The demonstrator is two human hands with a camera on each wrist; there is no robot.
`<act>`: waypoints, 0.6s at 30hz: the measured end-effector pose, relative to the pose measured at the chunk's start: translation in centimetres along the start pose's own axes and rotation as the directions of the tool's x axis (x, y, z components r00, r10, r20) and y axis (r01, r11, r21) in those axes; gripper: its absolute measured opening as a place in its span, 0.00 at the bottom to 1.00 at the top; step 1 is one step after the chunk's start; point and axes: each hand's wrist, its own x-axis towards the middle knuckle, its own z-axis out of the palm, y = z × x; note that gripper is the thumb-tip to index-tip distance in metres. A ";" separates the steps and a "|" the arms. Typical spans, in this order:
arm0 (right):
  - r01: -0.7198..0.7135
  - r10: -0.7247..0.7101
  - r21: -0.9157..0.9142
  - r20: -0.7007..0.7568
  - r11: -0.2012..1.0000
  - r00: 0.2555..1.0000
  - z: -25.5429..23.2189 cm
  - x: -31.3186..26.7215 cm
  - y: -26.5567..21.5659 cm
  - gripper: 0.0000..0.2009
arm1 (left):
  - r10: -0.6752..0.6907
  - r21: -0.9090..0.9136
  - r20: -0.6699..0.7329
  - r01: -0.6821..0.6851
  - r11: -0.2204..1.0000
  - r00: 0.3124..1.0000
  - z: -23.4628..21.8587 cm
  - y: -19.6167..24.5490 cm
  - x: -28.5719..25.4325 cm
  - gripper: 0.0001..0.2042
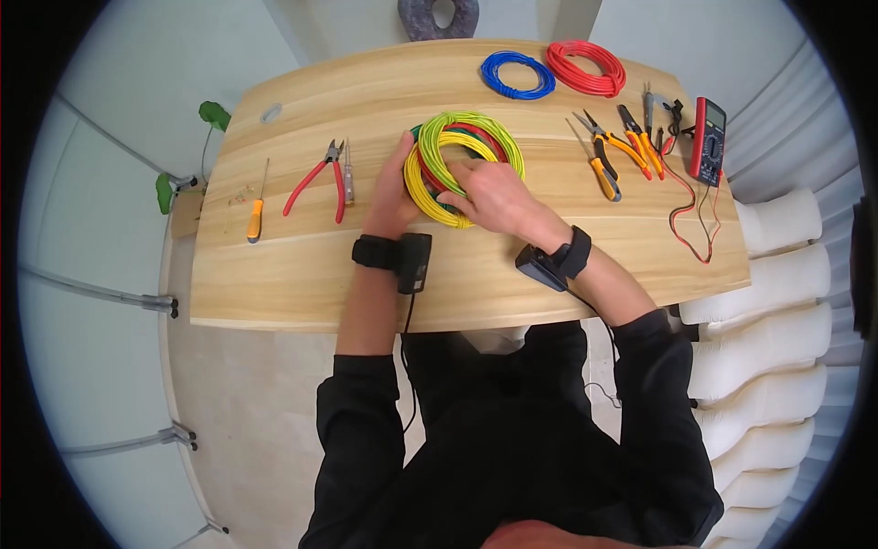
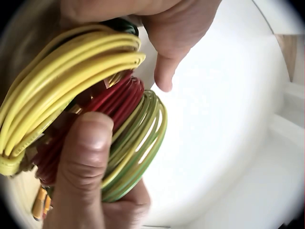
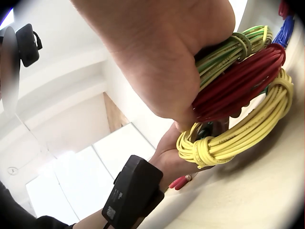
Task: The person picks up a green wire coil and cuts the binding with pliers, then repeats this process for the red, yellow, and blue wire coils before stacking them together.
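Observation:
In the head view, a bundle of wire coils is held over the table's middle: a yellow-green coil (image 1: 468, 118), a yellow coil (image 1: 416, 188), a dark red coil (image 2: 119, 98) and a dark green coil (image 2: 125, 26), mostly hidden. My left hand (image 1: 393, 199) grips the bundle from its left side. Its thumb (image 2: 86, 160) lies across the red coil, fingers behind the yellow-green one. My right hand (image 1: 501, 197) reaches over the near right of the bundle, fingers curled into the rings around the yellow-green coil. The yellow coil hangs lowest in the right wrist view, its end wrapped round it.
Blue (image 1: 518, 75) and red (image 1: 585, 69) wire coils lie at the back. Right of centre are orange-handled pliers (image 1: 608, 146), a screwdriver (image 1: 604, 178) and a multimeter (image 1: 709, 142) with leads. At left are red-handled cutters (image 1: 320, 178), a clear-handled screwdriver (image 1: 348, 183) and an orange screwdriver (image 1: 255, 220).

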 end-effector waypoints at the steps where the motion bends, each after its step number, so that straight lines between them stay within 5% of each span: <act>1: 0.026 -0.025 0.015 -0.067 1.000 0.997 0.0 0.0 0.2 0.19 | -0.001 0.084 0.028 -0.001 0.996 1.000 -0.4 0.2 -0.1 0.17; 6: 0.048 -0.041 0.099 -0.066 0.994 0.997 -1.2 0.3 0.8 0.19 | 0.031 0.183 0.077 -0.045 0.982 0.997 -0.7 -0.3 0.4 0.17; 8: 0.029 -0.026 0.077 -0.041 0.997 0.999 -1.6 0.8 1.2 0.18 | 0.061 0.131 -0.028 -0.057 0.990 0.998 -0.9 -0.4 0.6 0.13; 10: -0.037 0.074 0.173 -0.210 0.984 0.975 -2.4 1.7 2.1 0.16 | 0.049 0.114 -0.042 -0.044 0.992 0.998 -2.3 -0.2 1.0 0.12; 11: -0.029 0.143 0.409 -0.251 0.912 0.957 -2.6 2.5 3.0 0.15 | 0.031 0.103 -0.058 -0.025 0.994 0.998 -2.8 -0.1 1.2 0.12; 14: -0.170 0.325 0.495 -0.245 0.852 0.914 -5.0 4.8 4.6 0.13 | 0.061 0.064 -0.174 -0.051 0.997 0.983 -1.7 -0.3 0.8 0.10; 15: -0.168 0.319 0.487 -0.245 0.857 0.915 -5.1 6.0 5.6 0.13 | 0.065 0.058 -0.169 -0.056 0.997 0.983 -1.3 -0.3 0.7 0.10; 17: -0.015 0.030 0.041 -0.411 0.999 0.911 -4.2 8.5 8.1 0.12 | 0.067 0.095 -0.217 -0.048 0.994 0.974 -0.9 -0.3 0.6 0.10; 18: -0.011 0.025 0.035 -0.413 0.999 0.911 -4.1 9.6 8.6 0.12 | 0.071 0.093 -0.212 -0.052 0.994 0.975 -0.8 -0.4 0.7 0.10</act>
